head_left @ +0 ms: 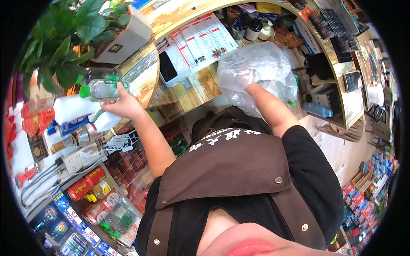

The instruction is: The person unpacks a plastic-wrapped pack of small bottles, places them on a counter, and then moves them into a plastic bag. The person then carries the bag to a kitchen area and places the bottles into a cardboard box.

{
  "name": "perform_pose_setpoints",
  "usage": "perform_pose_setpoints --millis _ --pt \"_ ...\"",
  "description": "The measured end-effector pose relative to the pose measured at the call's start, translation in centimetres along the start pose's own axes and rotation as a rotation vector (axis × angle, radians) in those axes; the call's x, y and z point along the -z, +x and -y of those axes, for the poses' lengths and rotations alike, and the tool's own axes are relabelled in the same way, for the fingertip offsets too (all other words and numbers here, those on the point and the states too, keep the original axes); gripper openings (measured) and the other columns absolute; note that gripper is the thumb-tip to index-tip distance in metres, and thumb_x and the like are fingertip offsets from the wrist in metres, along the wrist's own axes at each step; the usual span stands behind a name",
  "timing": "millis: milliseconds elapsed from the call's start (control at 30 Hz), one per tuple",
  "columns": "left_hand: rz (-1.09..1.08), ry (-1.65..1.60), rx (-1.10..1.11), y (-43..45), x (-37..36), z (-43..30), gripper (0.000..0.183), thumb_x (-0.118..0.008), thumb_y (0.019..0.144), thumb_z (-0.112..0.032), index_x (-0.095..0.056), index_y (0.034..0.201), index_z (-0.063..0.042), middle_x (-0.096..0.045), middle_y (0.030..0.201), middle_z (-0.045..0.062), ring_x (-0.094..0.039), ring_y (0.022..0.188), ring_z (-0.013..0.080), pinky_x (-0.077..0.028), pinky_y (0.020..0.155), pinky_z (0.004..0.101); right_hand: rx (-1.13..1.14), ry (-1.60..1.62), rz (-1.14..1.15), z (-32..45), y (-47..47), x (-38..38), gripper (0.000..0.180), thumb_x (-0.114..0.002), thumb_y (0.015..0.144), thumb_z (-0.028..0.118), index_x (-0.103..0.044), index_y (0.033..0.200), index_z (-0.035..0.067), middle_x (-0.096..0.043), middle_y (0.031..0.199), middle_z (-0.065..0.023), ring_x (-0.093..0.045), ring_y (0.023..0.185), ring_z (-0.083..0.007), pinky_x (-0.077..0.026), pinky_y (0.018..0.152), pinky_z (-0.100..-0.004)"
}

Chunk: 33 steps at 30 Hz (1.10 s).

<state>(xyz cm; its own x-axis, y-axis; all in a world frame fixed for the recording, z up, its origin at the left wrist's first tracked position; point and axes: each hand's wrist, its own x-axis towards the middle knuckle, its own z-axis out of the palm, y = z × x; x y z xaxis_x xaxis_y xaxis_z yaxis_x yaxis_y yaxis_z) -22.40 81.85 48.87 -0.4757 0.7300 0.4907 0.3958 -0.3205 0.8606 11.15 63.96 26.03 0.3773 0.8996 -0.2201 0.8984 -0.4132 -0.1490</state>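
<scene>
My left hand (123, 104) reaches out to the left and holds a clear plastic bottle (104, 89) with a green cap and green label, thumb over its side. Right behind it is a second clear bottle (99, 73) with a green cap, partly hidden by leaves. My right forearm enters a large clear plastic bag (256, 57) over the counter's inner ledge. The bag's film blurs my right hand (245, 80), so its grip is hidden. A green cap (292, 103) shows at the bag's lower right.
Beyond lies a wooden counter (198, 86) with a printed price sheet (208, 38) and a black phone (168, 66). A potted plant (125, 38) overhangs the left. A power strip (80, 158) with cables sits lower left, above a shelf of cans (86, 184). A blue bottle (317, 109) lies at right.
</scene>
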Motion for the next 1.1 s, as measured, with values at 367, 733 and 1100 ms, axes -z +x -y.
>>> perform_pose_setpoints --millis 367,733,1100 --pt "0.07 0.495 -0.007 -1.2 0.8 -2.1 0.054 -0.085 0.074 -0.017 -0.04 0.1 -0.001 -0.049 0.092 0.012 -0.053 0.078 0.0239 -0.049 0.065 0.0373 -0.028 0.075 0.123 -6.7 1.2 -3.3 0.04 -0.054 0.087 0.031 -0.064 0.118 0.009 -0.06 0.122 -0.0214 -0.054 0.117 -0.0392 -0.043 0.1 -0.0453" --pt "0.141 0.18 -0.031 -2.4 1.8 -2.0 0.04 -0.072 0.083 -0.008 -0.042 0.109 0.0 -0.048 0.094 0.01 -0.052 0.074 0.0142 -0.046 0.064 0.0285 -0.079 0.217 0.025 -10.0 2.5 3.1 0.042 -0.06 0.084 0.029 -0.062 0.118 0.004 -0.062 0.116 -0.025 -0.059 0.108 -0.04 -0.046 0.094 -0.0445" --pt "0.647 -0.197 -0.375 -9.3 4.6 -9.0 0.019 -0.074 0.077 0.0 -0.066 0.094 -0.002 -0.064 0.083 0.008 -0.063 0.069 0.0162 -0.051 0.063 0.0262 0.62 0.496 -0.782 2.6 -17.5 34.0 0.015 -0.065 0.074 -0.009 -0.063 0.088 -0.007 -0.071 0.095 -0.0232 -0.071 0.083 -0.0312 -0.057 0.073 -0.0348"
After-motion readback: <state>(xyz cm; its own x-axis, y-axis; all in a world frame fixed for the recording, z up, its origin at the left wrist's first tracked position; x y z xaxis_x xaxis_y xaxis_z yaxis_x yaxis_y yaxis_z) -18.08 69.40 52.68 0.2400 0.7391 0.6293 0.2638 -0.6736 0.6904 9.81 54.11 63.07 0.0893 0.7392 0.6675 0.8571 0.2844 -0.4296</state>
